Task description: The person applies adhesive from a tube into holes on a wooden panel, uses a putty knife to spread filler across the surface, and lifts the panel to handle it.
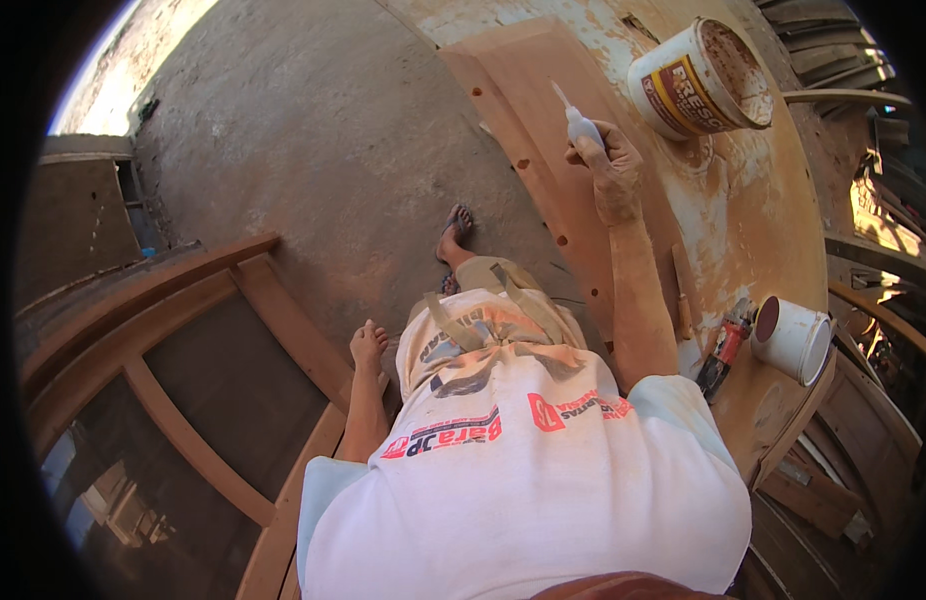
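My right hand (613,172) is closed around a small white squeeze bottle (581,127) with a long thin nozzle. The nozzle points up and away, over a flat brown wooden panel (543,90) that lies on the workbench. Dark round spots dot the panel's left edge. My left hand (368,343) hangs low by my side, its fingers loosely extended and nothing seen in them. It is nearest to a brown wooden frame with dark panes (298,335). Part of that hand's palm side is hidden.
On the stained workbench (753,215) stand a large labelled bucket (673,90), crusted inside, and a smaller white tub (798,340) tipped on its side. A red and black power tool (728,345) lies beside the tub. Wood pieces (823,490) are stacked at the right.
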A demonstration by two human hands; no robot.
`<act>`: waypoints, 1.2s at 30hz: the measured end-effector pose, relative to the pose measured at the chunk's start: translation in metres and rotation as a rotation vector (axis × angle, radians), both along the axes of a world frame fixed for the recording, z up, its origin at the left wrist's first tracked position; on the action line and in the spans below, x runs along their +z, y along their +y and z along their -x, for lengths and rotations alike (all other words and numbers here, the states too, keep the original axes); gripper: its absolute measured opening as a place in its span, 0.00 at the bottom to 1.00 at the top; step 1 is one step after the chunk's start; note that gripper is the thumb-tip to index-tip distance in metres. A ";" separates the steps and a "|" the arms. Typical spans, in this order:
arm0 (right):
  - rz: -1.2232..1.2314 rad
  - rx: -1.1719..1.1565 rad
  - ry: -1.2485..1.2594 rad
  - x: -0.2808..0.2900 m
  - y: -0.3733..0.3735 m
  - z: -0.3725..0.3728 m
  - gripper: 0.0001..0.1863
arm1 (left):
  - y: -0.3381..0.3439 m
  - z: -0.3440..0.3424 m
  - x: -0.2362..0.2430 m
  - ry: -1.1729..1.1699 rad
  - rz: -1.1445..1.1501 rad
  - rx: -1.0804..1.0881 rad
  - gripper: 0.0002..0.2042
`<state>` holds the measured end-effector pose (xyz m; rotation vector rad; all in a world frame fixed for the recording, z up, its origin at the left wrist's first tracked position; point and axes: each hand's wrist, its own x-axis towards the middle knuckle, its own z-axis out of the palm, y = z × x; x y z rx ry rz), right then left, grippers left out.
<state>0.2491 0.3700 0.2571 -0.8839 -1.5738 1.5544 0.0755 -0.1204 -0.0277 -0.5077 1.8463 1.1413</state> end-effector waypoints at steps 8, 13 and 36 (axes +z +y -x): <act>-0.274 -0.608 0.037 -0.007 0.025 -0.133 0.14 | -0.039 0.011 -0.021 -0.089 -0.120 -0.011 0.14; -0.205 -0.737 -0.395 -0.025 0.090 -0.208 0.16 | -0.038 0.016 -0.011 -0.077 -0.241 0.006 0.12; -0.281 -0.533 -0.673 -0.077 0.132 -0.277 0.28 | -0.104 -0.058 0.005 0.016 -0.015 -0.105 0.17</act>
